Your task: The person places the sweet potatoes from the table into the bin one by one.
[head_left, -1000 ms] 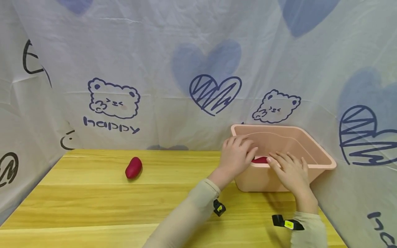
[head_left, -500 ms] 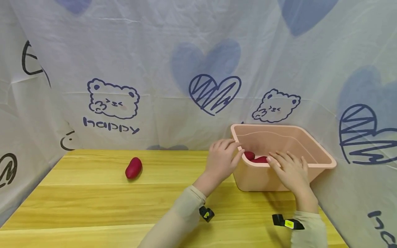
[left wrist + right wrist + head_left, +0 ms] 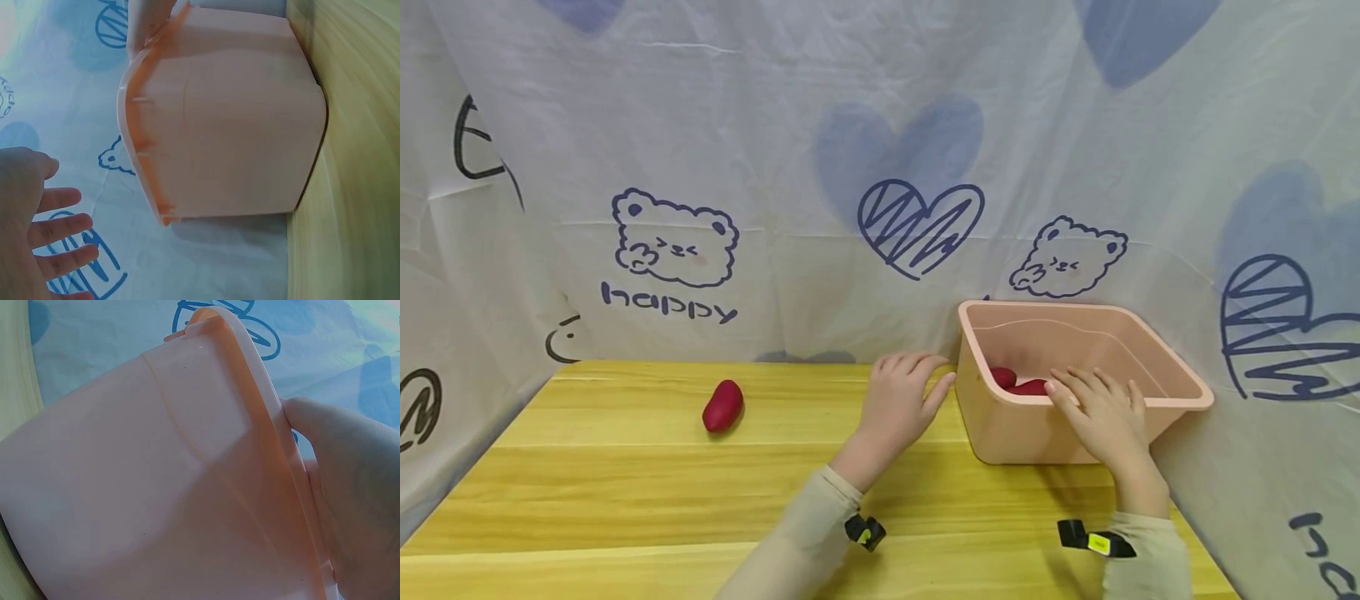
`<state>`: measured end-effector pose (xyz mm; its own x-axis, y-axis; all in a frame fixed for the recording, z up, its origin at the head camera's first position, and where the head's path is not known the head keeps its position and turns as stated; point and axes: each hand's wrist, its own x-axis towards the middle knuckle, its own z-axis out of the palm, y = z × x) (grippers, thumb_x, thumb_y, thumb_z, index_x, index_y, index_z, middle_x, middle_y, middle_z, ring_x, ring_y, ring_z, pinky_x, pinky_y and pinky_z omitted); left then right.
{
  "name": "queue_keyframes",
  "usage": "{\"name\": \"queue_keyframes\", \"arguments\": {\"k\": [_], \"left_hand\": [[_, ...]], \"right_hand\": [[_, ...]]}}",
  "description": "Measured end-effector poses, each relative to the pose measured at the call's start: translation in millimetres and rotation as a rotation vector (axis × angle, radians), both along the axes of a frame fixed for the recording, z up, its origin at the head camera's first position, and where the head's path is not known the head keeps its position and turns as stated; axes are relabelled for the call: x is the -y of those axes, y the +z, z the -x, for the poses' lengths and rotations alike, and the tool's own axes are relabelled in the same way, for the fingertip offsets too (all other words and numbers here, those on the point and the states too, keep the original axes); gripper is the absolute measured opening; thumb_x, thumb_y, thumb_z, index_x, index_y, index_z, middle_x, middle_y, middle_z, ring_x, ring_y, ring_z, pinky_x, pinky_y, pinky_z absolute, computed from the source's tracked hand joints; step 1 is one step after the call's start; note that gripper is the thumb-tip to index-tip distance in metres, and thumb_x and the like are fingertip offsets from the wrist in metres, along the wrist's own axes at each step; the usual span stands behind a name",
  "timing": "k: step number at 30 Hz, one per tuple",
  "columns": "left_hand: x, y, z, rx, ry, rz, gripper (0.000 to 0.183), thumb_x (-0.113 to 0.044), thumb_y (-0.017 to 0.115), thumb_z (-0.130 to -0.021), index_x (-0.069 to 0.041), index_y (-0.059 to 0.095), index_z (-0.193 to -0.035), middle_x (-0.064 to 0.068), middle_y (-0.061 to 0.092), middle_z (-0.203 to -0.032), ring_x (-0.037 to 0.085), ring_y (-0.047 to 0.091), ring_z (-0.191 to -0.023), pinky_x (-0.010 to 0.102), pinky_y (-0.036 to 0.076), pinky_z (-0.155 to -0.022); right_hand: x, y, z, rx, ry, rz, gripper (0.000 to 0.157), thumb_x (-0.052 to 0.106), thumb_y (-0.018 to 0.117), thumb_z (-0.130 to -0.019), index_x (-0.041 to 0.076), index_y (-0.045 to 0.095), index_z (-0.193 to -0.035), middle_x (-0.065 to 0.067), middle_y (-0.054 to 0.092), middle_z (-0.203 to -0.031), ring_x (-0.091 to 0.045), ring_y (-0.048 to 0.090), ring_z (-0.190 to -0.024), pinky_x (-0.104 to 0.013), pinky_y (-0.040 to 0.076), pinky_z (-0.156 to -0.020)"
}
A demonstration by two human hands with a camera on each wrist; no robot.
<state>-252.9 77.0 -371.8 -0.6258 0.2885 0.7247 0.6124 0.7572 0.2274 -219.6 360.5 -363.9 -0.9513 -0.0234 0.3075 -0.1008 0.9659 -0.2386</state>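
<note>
A pink plastic bin [image 3: 1037, 433] stands at the table's right, with two dark red, smooth oblong items partly visible inside. One red item [image 3: 1002, 377] lies by its left wall, the other red item [image 3: 1028, 387] behind the front rim. My right hand [image 3: 1105, 417] rests over the front rim, fingers extended inward; in the right wrist view its thumb [image 3: 300, 412] touches the rim. Left of the bin, my left hand [image 3: 898, 400] hovers above the table with spread fingers, holding nothing. A third red oblong item [image 3: 723, 407] lies at the table's left.
The light wooden table [image 3: 647, 500] reaches back to a white cloth [image 3: 790, 167] printed with hearts and bears. On the right, this cloth comes close to the bin. Each wrist wears a black band.
My left hand has come out from over the bin and moved left, uncovering the red item by the left wall. The right hand and the bin have stayed put.
</note>
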Motion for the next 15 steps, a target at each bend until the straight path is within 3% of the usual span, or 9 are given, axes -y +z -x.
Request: {"name": "queue_keyframes", "arguments": {"k": [15], "left_hand": [[40.0,-16.0,-3.7,0.085,0.096,0.046,0.038,-0.045,0.053,-0.098,-0.018,0.068,-0.122,0.001,0.068,-0.121,0.024,0.061,-0.113,0.048,0.046,-0.097]], "right_hand": [[1.2,1.0,-0.8,-0.003,0.003,-0.005,0.059,0.056,0.03,-0.101,0.017,0.052,-0.141,-0.019,0.046,-0.147,-0.046,0.028,-0.138,-0.072,0.004,-0.109]]}}
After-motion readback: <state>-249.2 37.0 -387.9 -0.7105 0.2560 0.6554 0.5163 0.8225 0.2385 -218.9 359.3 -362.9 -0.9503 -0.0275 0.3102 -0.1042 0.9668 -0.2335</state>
